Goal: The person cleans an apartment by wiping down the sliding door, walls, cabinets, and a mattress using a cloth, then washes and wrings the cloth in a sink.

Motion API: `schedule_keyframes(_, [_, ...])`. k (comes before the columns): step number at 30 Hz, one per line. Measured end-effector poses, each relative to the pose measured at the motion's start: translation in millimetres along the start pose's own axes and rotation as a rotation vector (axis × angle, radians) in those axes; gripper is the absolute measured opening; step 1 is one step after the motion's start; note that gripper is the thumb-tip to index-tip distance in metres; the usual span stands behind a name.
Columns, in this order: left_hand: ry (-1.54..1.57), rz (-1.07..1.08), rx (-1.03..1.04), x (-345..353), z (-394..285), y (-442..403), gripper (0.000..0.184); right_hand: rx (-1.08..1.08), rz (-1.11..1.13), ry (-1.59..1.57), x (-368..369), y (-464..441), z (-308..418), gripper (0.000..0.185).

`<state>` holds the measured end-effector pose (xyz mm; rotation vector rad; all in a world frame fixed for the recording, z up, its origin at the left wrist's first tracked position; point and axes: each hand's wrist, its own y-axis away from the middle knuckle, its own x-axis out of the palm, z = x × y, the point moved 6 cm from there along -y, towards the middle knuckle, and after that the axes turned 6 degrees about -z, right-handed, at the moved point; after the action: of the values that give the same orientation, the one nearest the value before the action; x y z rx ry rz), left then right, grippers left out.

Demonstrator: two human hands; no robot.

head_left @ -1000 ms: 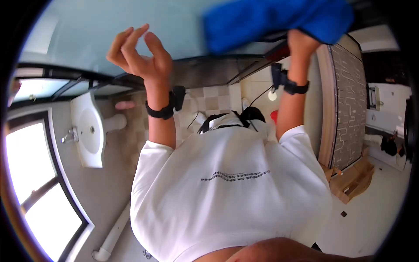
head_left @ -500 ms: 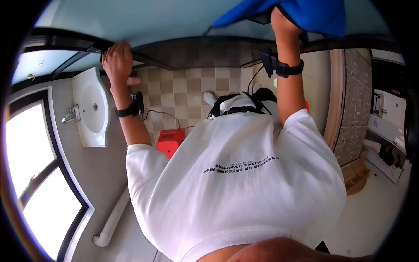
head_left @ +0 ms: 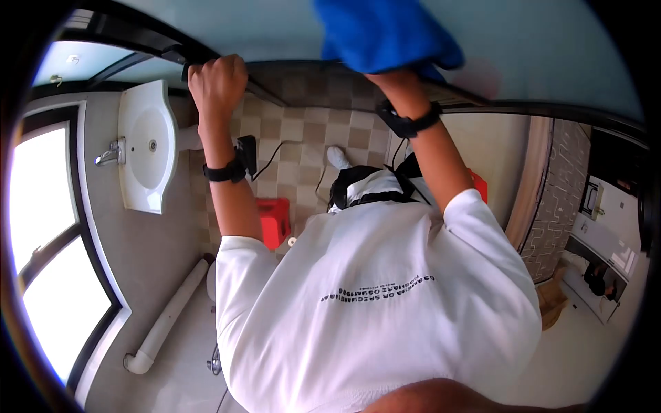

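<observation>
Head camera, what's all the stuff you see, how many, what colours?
cloth: one, blue, top centre
panel: one, pale blue, top
sink: one, white, left
tap: one, silver, left
window: one, white, far left
pipe: one, white, lower left
red things: two, red, either side
unclear item: one, brown, right
tiles: many, beige and brown, centre
shirt: one, white, bottom
wristbands: two, black, upper half
left hand: one, on black frame
right hand: one, mostly behind cloth

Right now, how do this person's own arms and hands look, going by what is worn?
Short white sleeves cover the upper arms. The left forearm wears a black strap with a boxy black device, a dark cable beside it; the right forearm wears a similar strap. The left hand shows no glove; the right hand is mostly hidden.
</observation>
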<state>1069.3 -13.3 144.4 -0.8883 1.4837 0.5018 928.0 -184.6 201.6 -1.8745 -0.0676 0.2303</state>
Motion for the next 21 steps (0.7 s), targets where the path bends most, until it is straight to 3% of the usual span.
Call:
schedule_keyframes(1, [0.042, -0.128, 0.021, -12, -7, 0, 0.018, -0.024, 0.041, -0.064, 23, 21, 16, 0.024])
schedule_keyframes(2, [0.088, -0.259, 0.044, -20, -12, 2, 0.029, -0.044, 0.106, -0.134, 50, 50, 36, 0.024])
schedule_keyframes(4, [0.096, -0.277, 0.046, -14, -7, 2, 0.03, -0.002, 0.35, -0.301, 103, 146, 67, 0.025])
schedule_keyframes(6, [0.005, -0.25, 0.053, -3, 3, 3, 0.029, 0.049, 0.452, -0.359, 90, 186, 77, 0.026])
schedule_keyframes(8, [0.016, -0.301, 0.071, -5, 0, 7, 0.027, 0.773, 0.664, -0.529, 53, 192, 54, 0.031])
schedule_keyframes(9, [0.023, -0.36, 0.097, -10, 0, 7, 0.026, 0.77, 0.66, -0.538, 41, 184, 52, 0.031])
schedule_keyframes(11, [0.009, -0.382, 0.105, -9, 1, 10, 0.026, -0.518, 1.36, 0.471, 33, 204, 61, 0.041])
schedule_keyframes(12, [0.004, -0.402, 0.121, -9, -1, 11, 0.026, -0.51, 1.368, 0.477, 16, 207, 40, 0.041])
schedule_keyframes(14, [-0.032, -0.311, 0.142, -9, -1, 13, 0.024, 0.312, 1.612, -0.248, -25, 222, -1, 0.042])
schedule_keyframes(17, [-0.103, -0.211, 0.124, 0, 4, 12, 0.024, 0.359, 1.76, -0.062, -80, 147, -28, 0.028])
schedule_keyframes(18, [-0.139, -0.2, 0.093, 2, 5, 11, 0.024, 0.371, 1.764, -0.057, -99, 163, -36, 0.028])
schedule_keyframes(20, [-0.097, -0.22, 0.054, -1, 2, 11, 0.025, 0.369, 1.104, -0.091, -137, 186, -48, 0.035])
schedule_keyframes(21, [-0.093, -0.22, 0.035, -2, 2, 13, 0.026, 0.38, 1.105, -0.074, -139, 215, -42, 0.035])
